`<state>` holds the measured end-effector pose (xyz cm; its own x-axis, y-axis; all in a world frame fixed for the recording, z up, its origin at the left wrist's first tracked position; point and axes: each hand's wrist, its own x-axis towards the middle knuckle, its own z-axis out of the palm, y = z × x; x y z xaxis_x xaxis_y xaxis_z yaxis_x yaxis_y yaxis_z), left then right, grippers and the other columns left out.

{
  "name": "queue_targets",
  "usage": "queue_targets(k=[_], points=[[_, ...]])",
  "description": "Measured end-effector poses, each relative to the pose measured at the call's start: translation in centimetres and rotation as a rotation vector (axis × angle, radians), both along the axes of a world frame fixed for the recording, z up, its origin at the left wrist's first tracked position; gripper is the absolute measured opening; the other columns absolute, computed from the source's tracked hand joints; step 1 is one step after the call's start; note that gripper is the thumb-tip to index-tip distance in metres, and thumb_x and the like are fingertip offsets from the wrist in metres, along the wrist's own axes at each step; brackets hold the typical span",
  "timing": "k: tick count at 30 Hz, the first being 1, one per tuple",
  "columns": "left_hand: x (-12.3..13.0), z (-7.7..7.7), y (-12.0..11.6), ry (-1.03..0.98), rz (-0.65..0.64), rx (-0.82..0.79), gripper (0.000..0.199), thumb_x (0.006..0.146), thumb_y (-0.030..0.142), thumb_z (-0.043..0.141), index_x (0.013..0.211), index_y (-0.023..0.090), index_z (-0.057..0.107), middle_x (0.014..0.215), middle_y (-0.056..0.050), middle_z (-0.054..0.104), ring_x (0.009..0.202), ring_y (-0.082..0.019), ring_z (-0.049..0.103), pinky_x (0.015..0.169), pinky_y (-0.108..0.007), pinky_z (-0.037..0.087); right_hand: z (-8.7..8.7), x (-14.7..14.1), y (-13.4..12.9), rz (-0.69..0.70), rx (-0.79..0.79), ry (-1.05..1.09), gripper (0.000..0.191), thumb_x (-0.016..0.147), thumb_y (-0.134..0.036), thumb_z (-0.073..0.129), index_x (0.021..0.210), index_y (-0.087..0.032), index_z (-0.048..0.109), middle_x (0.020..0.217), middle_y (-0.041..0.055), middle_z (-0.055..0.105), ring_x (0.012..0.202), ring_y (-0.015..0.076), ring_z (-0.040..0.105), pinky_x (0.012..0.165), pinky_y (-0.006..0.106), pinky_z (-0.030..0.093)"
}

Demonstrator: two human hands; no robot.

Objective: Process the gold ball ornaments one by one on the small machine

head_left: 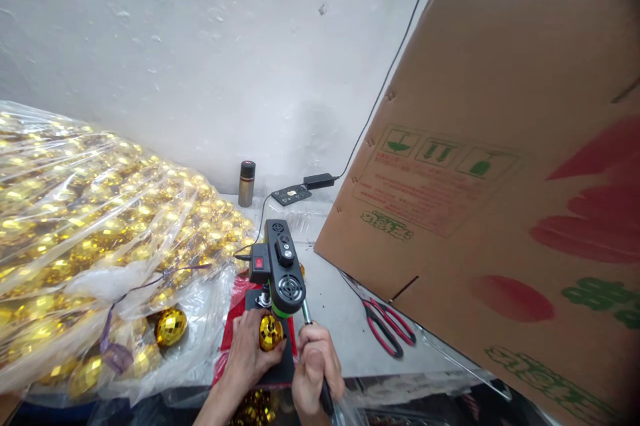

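Note:
My left hand (249, 344) is closed around a gold mirror-tiled ball (271, 332). It keeps the ball on the black base, just below the head of a small black bench machine (285, 266). A red switch sits on the machine's side box. My right hand (316, 367) is wrapped around a metal lever with a black grip (327, 399), at the machine's right side. Red sheeting (235, 319) lies under the base. Another gold mirror ball (171, 327) rests to the left, by the clear plastic bag.
A big clear bag of gold balls (115, 213) fills the left. Red-handled scissors (387, 326) lie at right beside a large tilted cardboard box (480, 166). Against the wall stand a dark-capped bottle (247, 183) and a black power adapter (319, 181) with its cable.

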<state>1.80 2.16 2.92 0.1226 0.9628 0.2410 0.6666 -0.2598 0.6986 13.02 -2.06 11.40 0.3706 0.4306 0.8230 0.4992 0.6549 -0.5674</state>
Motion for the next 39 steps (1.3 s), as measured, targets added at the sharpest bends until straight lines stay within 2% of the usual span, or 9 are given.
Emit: queue_targets(k=[12,15,21,26,28,30,33,36,39], points=[[-0.1,0.4,0.1,-0.005,-0.012,-0.028,0.04,0.073,0.038,0.076,0.108,0.019,0.074,0.098,-0.012,0.078,0.096,-0.037,0.074,0.089,-0.048,0.053,-1.1,0.3,-0.1,0.021,0.036,-0.126,0.04,0.114,-0.029,0.037,0.078,-0.025,0.054,0.071,-0.0038,0.061,0.063,0.0138,0.06,0.068,0.029,0.05],[-0.2,0.5,0.4,-0.005,-0.02,-0.018,0.041,0.074,0.04,0.078,0.109,0.018,0.075,0.098,-0.012,0.079,0.097,-0.037,0.075,0.091,-0.05,0.054,0.8,0.5,-0.5,0.043,0.018,-0.138,0.039,0.113,-0.027,0.039,0.077,-0.024,0.054,0.07,-0.0038,0.06,0.06,0.0127,0.057,0.06,0.026,0.048],[-0.8,-0.3,-1.4,0.023,-0.043,0.062,0.048,0.079,0.032,0.08,0.125,0.018,0.072,0.114,-0.014,0.081,0.106,-0.037,0.076,0.094,-0.052,0.058,7.5,0.6,-0.9,0.151,-0.224,0.044,0.037,0.111,-0.024,0.047,0.075,-0.022,0.054,0.068,-0.0039,0.052,0.059,0.011,0.05,0.053,0.023,0.038],[-4.6,-1.5,-5.2,0.219,-0.152,0.351,0.084,0.084,0.057,0.082,0.154,0.019,0.054,0.141,-0.019,0.073,0.123,-0.038,0.071,0.102,-0.05,0.056,6.8,0.3,-0.7,0.155,-0.164,0.066,0.037,0.111,-0.022,0.047,0.075,-0.022,0.055,0.069,-0.0041,0.051,0.06,0.0106,0.049,0.056,0.022,0.041],[-7.2,-0.4,-5.6,0.333,-0.047,0.459,0.074,0.097,0.056,0.068,0.157,0.018,0.05,0.143,-0.018,0.073,0.125,-0.036,0.07,0.105,-0.048,0.054,5.8,0.2,-0.8,0.152,-0.148,0.048,0.036,0.111,-0.021,0.046,0.076,-0.023,0.055,0.071,-0.0038,0.052,0.061,0.0102,0.05,0.057,0.021,0.042],[-9.9,1.7,-4.8,0.471,0.159,0.46,0.048,0.107,0.037,0.052,0.15,0.017,0.059,0.137,-0.017,0.076,0.122,-0.033,0.07,0.106,-0.047,0.052,5.1,0.2,-0.9,0.153,-0.142,0.034,0.035,0.111,-0.02,0.045,0.077,-0.023,0.054,0.073,-0.0037,0.052,0.062,0.0098,0.051,0.058,0.021,0.043],[-12.8,5.1,-2.8,0.719,0.404,0.22,0.039,0.105,0.02,0.044,0.131,0.011,0.072,0.122,-0.022,0.08,0.109,-0.035,0.075,0.096,-0.047,0.054,5.0,0.3,-0.8,0.154,-0.139,0.023,0.034,0.111,-0.018,0.044,0.078,-0.023,0.054,0.073,-0.0042,0.052,0.062,0.0092,0.051,0.057,0.02,0.043],[-13.6,7.0,-1.0,0.871,0.437,-0.087,0.039,0.105,0.023,0.049,0.133,0.005,0.07,0.11,-0.024,0.081,0.1,-0.036,0.078,0.092,-0.046,0.055,5.1,0.3,-0.9,0.152,-0.137,0.013,0.033,0.111,-0.018,0.044,0.08,-0.023,0.054,0.073,-0.0047,0.052,0.06,0.0088,0.05,0.056,0.019,0.042],[-13.3,7.3,-0.1,0.784,0.395,-0.217,0.045,0.104,0.029,0.049,0.138,0.005,0.065,0.116,-0.026,0.08,0.101,-0.037,0.079,0.093,-0.047,0.056,5.3,0.2,-1.1,0.145,-0.134,0.006,0.032,0.111,-0.019,0.044,0.081,-0.023,0.055,0.073,-0.0049,0.053,0.058,0.0085,0.049,0.054,0.019,0.041]])
